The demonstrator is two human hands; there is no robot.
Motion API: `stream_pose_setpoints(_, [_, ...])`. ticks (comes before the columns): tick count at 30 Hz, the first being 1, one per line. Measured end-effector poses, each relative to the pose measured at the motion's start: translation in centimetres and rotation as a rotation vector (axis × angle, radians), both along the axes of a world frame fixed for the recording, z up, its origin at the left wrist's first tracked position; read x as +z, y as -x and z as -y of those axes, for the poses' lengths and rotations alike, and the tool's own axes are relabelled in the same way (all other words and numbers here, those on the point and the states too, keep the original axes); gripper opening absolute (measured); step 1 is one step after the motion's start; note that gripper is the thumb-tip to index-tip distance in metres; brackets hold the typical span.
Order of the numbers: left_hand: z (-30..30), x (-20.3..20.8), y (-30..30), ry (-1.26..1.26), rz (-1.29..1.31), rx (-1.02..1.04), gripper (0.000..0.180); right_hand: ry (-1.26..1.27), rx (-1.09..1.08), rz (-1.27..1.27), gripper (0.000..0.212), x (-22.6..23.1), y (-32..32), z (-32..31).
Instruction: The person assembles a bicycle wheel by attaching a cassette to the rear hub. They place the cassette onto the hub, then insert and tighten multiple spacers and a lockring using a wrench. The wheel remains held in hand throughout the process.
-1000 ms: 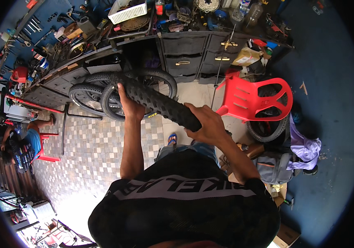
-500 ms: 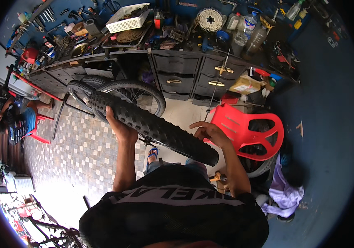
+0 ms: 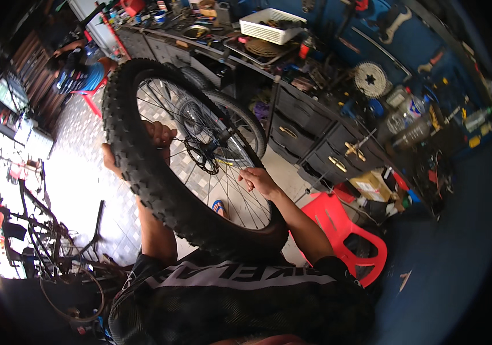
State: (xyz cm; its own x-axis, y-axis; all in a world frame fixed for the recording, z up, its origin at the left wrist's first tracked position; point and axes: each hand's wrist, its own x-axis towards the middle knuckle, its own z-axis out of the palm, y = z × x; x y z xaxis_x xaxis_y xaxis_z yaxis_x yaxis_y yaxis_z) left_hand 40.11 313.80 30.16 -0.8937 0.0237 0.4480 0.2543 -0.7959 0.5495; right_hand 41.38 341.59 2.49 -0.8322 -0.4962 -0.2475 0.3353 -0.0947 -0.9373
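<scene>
A bicycle wheel with a black knobby tire [image 3: 136, 167] is held up tilted before my chest, its spokes and disc rotor [image 3: 200, 156] facing me. My left hand [image 3: 161, 135] is closed round the tire and rim on the left side, fingers inside the rim and thumb outside. Over the spokes on the right, my right hand [image 3: 257, 181] has its fingers curled together, its forearm crossing the tire. Whether those fingers pinch a spoke or some small thing is too small to tell.
Another bicycle wheel [image 3: 257, 123] leans by the workbench drawers [image 3: 292, 118]. A red plastic chair [image 3: 343, 230] stands at my right. The bench carries a white basket [image 3: 272, 27] and many tools. A person [image 3: 76, 72] sits at far left; bicycle frames [image 3: 39, 213] stand lower left.
The wheel has turned from edge-on to showing its spoked side. My left hand now wraps the tire, and my right hand has gone from a pointing finger above the tread to curled fingers over the spokes.
</scene>
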Motion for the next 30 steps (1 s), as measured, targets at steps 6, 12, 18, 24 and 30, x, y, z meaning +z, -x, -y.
stream_pose_setpoints(6, [9.2, 3.5, -0.7, 0.114, -0.201, 0.066, 0.096, -0.091, -0.204, -0.306, 0.042, 5.9, 5.2, 10.6])
stream_pose_setpoints(12, [15.5, 4.6, 1.9, 0.094, -0.15, 0.071, 0.083, -0.299, -0.269, -0.386, 0.051, 6.5, 9.1, 18.2])
stream_pose_setpoints(18, [19.8, 6.1, 5.4, 0.097, -0.173, 0.012, 0.08, -0.233, -0.308, -0.286, 0.054, 5.6, 11.5, 25.2])
stream_pose_setpoints(24, [23.4, 5.5, 7.9, 0.088, -0.193, 0.057, 0.089, -0.12, -0.397, -0.382, 0.05, 5.3, 14.2, 28.0])
stream_pose_setpoints(30, [27.8, 6.8, 11.1, 0.118, -0.207, 0.051, 0.085, -0.092, -0.376, -0.346, 0.059, 7.0, 16.8, 33.7])
